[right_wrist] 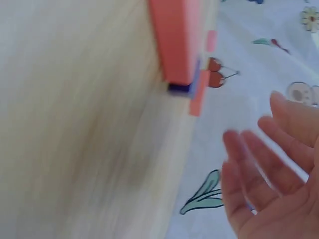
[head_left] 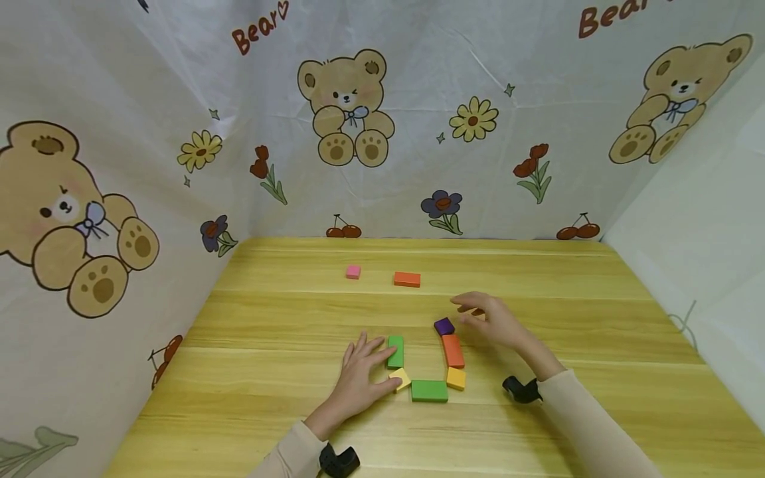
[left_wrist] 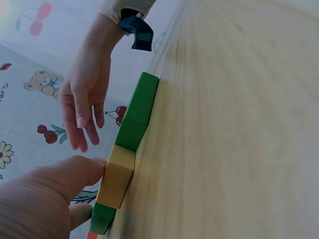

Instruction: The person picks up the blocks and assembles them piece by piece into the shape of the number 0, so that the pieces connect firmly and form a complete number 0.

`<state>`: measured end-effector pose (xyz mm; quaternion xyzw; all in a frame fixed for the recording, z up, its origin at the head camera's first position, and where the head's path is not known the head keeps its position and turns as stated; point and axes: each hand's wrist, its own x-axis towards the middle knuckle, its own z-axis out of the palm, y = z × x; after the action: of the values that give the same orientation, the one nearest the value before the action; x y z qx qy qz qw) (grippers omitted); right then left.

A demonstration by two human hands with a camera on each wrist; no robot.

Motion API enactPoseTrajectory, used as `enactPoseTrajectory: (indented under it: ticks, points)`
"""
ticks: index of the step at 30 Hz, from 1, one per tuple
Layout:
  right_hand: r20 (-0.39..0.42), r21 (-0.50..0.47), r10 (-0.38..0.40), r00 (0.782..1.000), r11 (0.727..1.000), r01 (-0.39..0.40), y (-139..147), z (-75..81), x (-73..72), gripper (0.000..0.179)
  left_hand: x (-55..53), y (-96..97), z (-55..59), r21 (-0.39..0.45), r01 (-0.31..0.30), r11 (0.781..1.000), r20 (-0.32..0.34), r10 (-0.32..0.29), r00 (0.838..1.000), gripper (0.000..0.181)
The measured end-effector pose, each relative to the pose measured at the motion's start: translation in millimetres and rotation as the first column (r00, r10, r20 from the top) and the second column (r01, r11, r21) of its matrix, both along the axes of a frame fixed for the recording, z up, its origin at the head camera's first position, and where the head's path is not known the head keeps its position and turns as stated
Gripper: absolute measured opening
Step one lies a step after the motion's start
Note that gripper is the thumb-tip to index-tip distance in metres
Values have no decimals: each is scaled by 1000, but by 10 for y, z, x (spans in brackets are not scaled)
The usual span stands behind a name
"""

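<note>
Left hand (head_left: pixel 358 373) spread, touching blocks (head_left: pixel 395 359); right hand (head_left: pixel 493 320) raised

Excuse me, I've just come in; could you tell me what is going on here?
A person is working with coloured blocks on a wood-grain table. The left grip has its thumb against a yellow block and a finger on the green block beyond it. The right grip is raised near the purple block, holding nothing. Six blocks lie in a U shape open at the far side; a pink block and an orange block lie farther off.
</note>
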<state>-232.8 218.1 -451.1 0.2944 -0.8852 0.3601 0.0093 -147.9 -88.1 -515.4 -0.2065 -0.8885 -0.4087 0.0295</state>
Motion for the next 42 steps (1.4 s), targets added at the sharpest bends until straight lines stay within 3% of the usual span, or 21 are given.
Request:
enactPoseTrajectory:
  ticks: [7,16,25,31,42]
  points:
    - [-120,-33,-85,989,996,82,4,2,288,48,-2,3,2,-5,8,1000,-2,-8,1000,55]
    - [-93,-91,-110,990,991,102,-70,-146,524,53,3,0,6,-6,6,1000,3,-6,1000,56]
    - [-8,-160,-115,993,981,113,-81,-251,593,56,-2,0,0,0,6,1000,-1,-6,1000,56]
    - [60,-98,-87,994,991,92,-38,-371,598,67,5,8,11,-1,12,1000,-12,-12,1000,56]
    - [16,18,-29,999,999,29,-13,-502,576,83,8,4,24,18,14,1000,-6,-14,1000,55]
